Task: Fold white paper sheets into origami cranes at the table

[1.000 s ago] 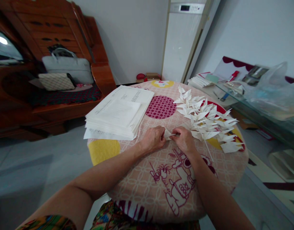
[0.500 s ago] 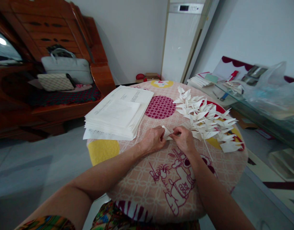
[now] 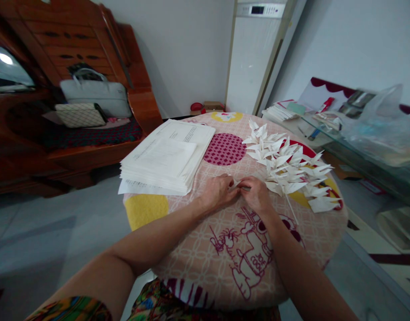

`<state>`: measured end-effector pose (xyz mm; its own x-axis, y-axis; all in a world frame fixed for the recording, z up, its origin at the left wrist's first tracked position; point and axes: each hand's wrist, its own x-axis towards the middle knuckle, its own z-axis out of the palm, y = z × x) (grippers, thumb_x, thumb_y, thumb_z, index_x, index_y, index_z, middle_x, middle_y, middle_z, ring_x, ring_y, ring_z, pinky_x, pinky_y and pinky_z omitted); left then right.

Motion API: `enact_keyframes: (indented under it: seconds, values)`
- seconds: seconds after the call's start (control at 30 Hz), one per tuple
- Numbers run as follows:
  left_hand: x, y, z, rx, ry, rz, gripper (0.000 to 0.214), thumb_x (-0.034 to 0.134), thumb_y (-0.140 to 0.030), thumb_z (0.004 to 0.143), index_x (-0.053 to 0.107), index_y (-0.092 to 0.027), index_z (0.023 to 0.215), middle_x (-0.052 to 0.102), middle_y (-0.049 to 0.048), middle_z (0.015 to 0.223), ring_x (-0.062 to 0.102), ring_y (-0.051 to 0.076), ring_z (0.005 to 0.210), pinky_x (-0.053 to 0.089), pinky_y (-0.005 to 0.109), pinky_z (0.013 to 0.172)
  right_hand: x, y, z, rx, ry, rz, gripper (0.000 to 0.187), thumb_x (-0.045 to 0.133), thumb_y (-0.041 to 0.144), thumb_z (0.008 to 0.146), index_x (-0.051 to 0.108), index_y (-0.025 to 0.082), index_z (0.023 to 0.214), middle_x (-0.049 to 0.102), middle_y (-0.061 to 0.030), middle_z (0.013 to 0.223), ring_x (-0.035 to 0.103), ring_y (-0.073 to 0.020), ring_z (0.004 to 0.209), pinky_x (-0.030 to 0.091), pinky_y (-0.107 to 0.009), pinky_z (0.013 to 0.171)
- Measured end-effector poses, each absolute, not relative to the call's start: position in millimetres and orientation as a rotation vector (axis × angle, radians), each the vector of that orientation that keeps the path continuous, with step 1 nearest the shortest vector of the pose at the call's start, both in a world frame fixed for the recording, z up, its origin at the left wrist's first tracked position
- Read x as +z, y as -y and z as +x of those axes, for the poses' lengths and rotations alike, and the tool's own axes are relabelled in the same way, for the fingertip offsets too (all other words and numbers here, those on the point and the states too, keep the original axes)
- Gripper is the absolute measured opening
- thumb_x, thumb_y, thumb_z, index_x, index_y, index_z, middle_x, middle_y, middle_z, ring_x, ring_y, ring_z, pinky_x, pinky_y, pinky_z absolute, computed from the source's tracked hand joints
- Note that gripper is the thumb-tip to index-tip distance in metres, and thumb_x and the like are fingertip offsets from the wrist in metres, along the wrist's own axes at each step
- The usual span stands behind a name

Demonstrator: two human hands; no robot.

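My left hand and my right hand meet at the middle of a round table covered in a pink patterned cloth. Both pinch a small folded piece of white paper, of which only a sliver shows between the fingertips. Just right of my right hand lies a pile of several folded white paper pieces with pointed tips. A thin white stick pokes out from under the pile toward me.
A thick stack of white printed sheets sits on the table's left side. A wooden bench holds a grey bag at the left. A white standing appliance is behind the table. A glass shelf with clutter is at the right.
My hands have closed together over the small paper piece, which stood up more visibly between them before. The view has shifted slightly.
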<state>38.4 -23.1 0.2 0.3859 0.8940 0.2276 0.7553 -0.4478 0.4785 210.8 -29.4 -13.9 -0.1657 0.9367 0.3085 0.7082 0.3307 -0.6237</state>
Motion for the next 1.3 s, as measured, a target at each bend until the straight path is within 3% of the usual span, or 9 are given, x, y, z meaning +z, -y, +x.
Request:
enact_keyframes:
  seconds: [0.17,0.37,0.57,0.63,1.0,1.3]
  values:
    - [0,21,43,0.614,-1.487,2.372,0.010,0.058,-0.025,0.087,0.064,-0.018,0.082,0.069,0.0055,0.081,0.062,0.018,0.074,0.040,0.028,0.066,-16,27,211,0.339,2.009,-1.489,0.010,0.069,0.016,0.080,0.078,0.022,0.077,0.074,-0.0079,0.091,0.065,-0.0223,0.089,0.050,-0.036,0.086]
    - [0,23,31,0.905,-1.399,2.244,0.012,0.057,-0.020,0.080,0.053,-0.018,0.070,0.059,0.0006,0.068,0.054,0.013,0.063,0.040,0.024,0.061,-21,27,209,0.198,2.094,-1.504,0.008,0.072,0.017,0.080,0.076,0.020,0.074,0.072,-0.0095,0.089,0.062,-0.0252,0.089,0.048,-0.040,0.084]
    - [6,21,20,1.063,-1.429,2.122,0.016,0.054,-0.020,0.075,0.043,-0.019,0.063,0.048,-0.0028,0.061,0.047,0.011,0.058,0.036,0.023,0.058,-15,35,198,0.124,2.190,-1.384,0.017,0.063,0.008,0.083,0.076,0.018,0.080,0.068,-0.0166,0.116,0.057,-0.0315,0.108,0.044,-0.047,0.096]
    - [8,20,19,1.073,-1.417,2.116,0.018,0.053,-0.021,0.075,0.042,-0.019,0.062,0.047,-0.0030,0.060,0.046,0.010,0.058,0.035,0.024,0.058,-13,35,194,0.113,2.235,-1.345,0.023,0.057,0.005,0.085,0.076,0.017,0.081,0.069,-0.0176,0.115,0.056,-0.0315,0.108,0.044,-0.048,0.098]
    - [8,10,10,1.153,-1.355,1.963,0.023,0.052,-0.028,0.073,0.040,-0.019,0.056,0.038,-0.0044,0.054,0.037,0.010,0.054,0.028,0.025,0.052,-23,24,192,0.348,2.307,-1.135,0.032,0.049,-0.002,0.076,0.074,0.019,0.079,0.073,-0.0092,0.089,0.063,-0.0243,0.094,0.049,-0.037,0.091]
    - [11,10,8,1.166,-1.321,1.829,0.023,0.056,-0.028,0.074,0.044,-0.019,0.057,0.044,-0.0044,0.050,0.041,0.009,0.051,0.031,0.022,0.049,-12,37,191,0.406,2.373,-1.039,0.039,0.047,0.000,0.082,0.075,0.020,0.098,0.074,-0.0078,0.103,0.064,-0.0223,0.099,0.049,-0.036,0.094]
